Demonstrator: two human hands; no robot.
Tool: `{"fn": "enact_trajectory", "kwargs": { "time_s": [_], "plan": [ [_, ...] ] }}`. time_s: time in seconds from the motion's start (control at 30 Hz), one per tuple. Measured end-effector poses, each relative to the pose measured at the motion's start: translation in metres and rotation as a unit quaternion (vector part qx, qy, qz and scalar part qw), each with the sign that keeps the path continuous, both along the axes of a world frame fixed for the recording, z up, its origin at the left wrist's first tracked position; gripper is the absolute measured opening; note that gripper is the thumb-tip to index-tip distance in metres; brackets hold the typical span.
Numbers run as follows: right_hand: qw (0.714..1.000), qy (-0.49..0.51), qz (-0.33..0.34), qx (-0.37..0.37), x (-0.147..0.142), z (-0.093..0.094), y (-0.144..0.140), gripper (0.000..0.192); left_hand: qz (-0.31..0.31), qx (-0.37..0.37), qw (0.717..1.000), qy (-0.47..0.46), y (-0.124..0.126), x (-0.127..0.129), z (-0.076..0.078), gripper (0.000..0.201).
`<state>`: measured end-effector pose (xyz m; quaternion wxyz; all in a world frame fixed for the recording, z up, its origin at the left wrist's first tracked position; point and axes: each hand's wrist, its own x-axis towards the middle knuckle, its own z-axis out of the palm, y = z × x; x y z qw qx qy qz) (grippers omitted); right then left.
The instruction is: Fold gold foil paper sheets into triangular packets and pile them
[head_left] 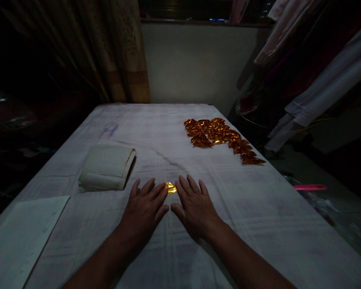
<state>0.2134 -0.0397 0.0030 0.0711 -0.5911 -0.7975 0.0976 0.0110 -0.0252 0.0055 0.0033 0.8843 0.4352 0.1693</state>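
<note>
My left hand (144, 208) and my right hand (195, 206) lie flat, palms down, side by side on a table covered with a white cloth (180, 249). Between their fingertips sits a small gold foil piece (170, 188); the index fingers of both hands touch or nearly touch it. Neither hand grips anything. A row of several folded gold-orange foil pieces (221, 138) lies farther back on the right side of the cloth.
A folded white packet (106, 167) lies left of my hands. A white sheet of paper (21, 237) rests at the near left corner. A curtain (114, 52) hangs at the back left, clothes (313, 72) at the right. A pink object (309, 187) lies beyond the table's right edge.
</note>
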Motion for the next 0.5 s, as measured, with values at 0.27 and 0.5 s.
{"fn": "enact_trajectory", "kwargs": {
  "time_s": [0.27, 0.5],
  "plan": [
    [1.000, -0.002, 0.005, -0.023, 0.001, 0.003, 0.002, 0.066, 0.015, 0.001, 0.999, -0.039, 0.001, -0.014, 0.010, 0.021],
    [0.999, 0.046, 0.008, 0.023, 0.005, 0.003, 0.006, 0.053, 0.054, -0.030, 0.994, -0.087, 0.012, -0.009, 0.005, 0.017]
  ]
}}
